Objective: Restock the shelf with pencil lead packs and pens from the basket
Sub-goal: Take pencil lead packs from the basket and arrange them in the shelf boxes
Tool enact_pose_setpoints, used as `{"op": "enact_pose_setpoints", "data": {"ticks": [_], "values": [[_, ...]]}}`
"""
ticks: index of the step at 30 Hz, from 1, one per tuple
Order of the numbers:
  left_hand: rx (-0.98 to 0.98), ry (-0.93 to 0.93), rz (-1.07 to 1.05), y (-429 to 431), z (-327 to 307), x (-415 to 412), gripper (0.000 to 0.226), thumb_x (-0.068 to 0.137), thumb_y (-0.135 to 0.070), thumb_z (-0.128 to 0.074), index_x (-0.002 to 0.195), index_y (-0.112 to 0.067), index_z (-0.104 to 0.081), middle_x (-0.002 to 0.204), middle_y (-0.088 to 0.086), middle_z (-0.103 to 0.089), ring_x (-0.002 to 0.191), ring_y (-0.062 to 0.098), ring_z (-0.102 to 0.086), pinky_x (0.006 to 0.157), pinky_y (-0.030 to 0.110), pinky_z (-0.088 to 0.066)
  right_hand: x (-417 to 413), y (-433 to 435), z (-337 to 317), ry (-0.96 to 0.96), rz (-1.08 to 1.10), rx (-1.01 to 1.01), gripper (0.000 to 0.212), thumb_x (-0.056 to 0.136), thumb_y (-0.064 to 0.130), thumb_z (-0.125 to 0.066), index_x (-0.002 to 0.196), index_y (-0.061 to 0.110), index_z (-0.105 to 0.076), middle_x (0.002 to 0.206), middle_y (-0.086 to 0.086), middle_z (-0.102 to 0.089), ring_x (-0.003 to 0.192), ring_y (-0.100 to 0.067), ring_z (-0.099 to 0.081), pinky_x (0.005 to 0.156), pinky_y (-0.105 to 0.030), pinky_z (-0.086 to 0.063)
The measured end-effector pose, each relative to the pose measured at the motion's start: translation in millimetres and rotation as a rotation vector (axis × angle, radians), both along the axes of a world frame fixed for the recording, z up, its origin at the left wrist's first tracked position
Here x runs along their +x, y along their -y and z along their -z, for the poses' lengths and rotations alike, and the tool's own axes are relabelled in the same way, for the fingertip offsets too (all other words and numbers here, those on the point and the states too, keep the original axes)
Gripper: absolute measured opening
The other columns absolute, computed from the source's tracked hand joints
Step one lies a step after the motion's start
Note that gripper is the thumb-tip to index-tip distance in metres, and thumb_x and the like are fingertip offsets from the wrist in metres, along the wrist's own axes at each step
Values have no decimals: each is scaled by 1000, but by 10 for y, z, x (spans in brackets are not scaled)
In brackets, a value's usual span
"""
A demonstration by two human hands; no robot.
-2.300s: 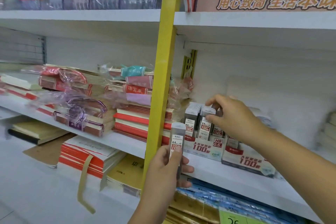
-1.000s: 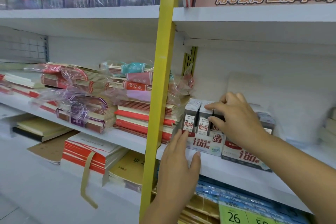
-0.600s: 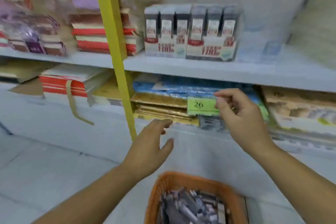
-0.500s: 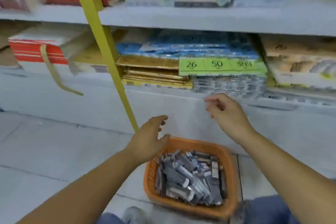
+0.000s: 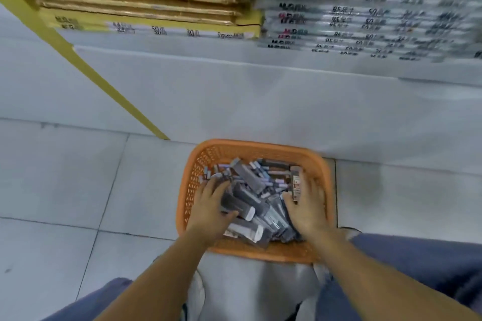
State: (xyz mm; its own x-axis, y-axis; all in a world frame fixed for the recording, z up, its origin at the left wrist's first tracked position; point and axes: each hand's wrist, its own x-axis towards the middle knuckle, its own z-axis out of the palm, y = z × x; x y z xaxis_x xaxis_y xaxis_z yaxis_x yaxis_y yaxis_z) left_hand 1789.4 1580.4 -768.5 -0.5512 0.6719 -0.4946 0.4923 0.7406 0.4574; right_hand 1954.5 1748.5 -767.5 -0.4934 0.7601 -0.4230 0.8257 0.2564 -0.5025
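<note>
- A yellow post (image 5: 104, 81) slants down to the floor, up and to the left of the left hand (image 5: 211, 208).
- Gold-wrapped stacks (image 5: 140, 0) lie on the bottom shelf, far above that hand.
- The left hand is inside the orange basket (image 5: 191, 177) at its left wall. Its fingers are curled over the pencil lead packs (image 5: 250, 182) and its thumb is hooked under a dark grey one, so it is grasping packs from the pile.
- The basket sits on the floor tiles against the shelf base. Grey packs fill it in a loose heap between the two hands.
- The right hand (image 5: 307, 208) lies on the heap at the basket's right wall with its thumb spread toward the pile. A red-labelled pack (image 5: 296, 186) stands against its forefinger. The blur hides whether it grasps that pack.
- Clear-wrapped stacks (image 5: 365, 21) sit on the shelf far above the right hand.
</note>
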Motion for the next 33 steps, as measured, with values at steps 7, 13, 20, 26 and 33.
{"op": "enact_pose_setpoints", "data": {"ticks": [7,13,20,26,33], "values": [[-32,91,-8,22,217,-71,80,83,-36,-79,150,-42,-36,165,-6,-8,148,29,-11,123,45,-20,-13,34,193,-22,17,43,67,90,20,-66,148,19,-34,151,-8,-38,142,-29,-24,117,-43,-23],[-84,-15,38,-87,165,-156,65,81,-43,-78,140,-42,-48,144,3,-32,134,27,-30,115,42,-34,-91,-32,95,-39,22,120,51,92,11,-58,141,18,-47,133,-7,-57,131,-26,-37,110,-40,-33],[-33,3,-36,-79,126,-182,20,87,-37,-74,103,-31,-64,114,-7,-43,107,14,-37,98,34,-39,-745,-26,-38,-56,-201,-214,41,99,20,-49,140,21,-45,138,-1,-55,119,-22,-56,89,-30,-46],[-3,62,-70,69,83,-187,18,90,-30,-70,85,-34,-53,93,-9,-60,83,11,-53,63,22,-35,-1094,13,148,98,-259,-229,54,82,26,-75,130,20,-51,121,-5,-64,104,-25,-61,78,-31,-45],[16,79,-355,36,52,-150,14,99,-33,-58,97,-29,-44,73,-16,-52,63,0,-49,51,18,-29,-786,-197,-17,105,-245,-409,18,88,24,-66,105,20,-62,102,-2,-68,89,-19,-63,85,-42,-52]]}}
